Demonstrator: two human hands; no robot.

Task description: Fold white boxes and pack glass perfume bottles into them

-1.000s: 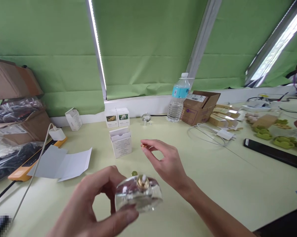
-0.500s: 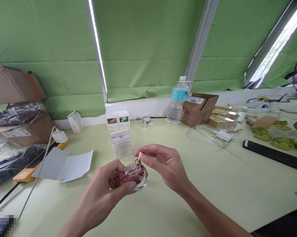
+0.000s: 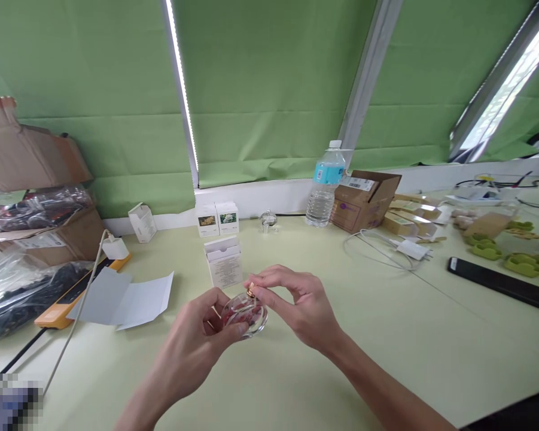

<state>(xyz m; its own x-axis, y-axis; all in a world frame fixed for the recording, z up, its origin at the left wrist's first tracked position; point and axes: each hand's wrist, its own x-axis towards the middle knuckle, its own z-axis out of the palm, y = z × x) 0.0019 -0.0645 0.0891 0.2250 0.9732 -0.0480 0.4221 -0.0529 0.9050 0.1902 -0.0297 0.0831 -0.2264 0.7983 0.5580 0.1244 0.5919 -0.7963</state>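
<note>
My left hand (image 3: 201, 335) grips a round clear glass perfume bottle (image 3: 255, 322) by its side, with the thumb across the front. Reddish petal-like pieces show inside the glass. On top is a gold neck, and the thumb and forefinger of my right hand (image 3: 300, 299) are closed on the small gold spray nozzle (image 3: 251, 289) there. The fingertips partly cover the nozzle. Just behind the bottle stands an open white carton (image 3: 224, 266) with printed text on its front.
Behind are two small white picture boxes (image 3: 218, 220), a glass stopper-like piece (image 3: 268, 220), a water bottle (image 3: 325, 188) and a cardboard box (image 3: 363, 200). To the left lie a folded white sheet (image 3: 139, 302) and a power strip (image 3: 58, 308). A charger cable (image 3: 377, 257) lies right.
The bottle has tilted slightly, and my right fingertips have come down closer over its gold neck. The whole view has shifted a little, so the scene sits slightly further right.
</note>
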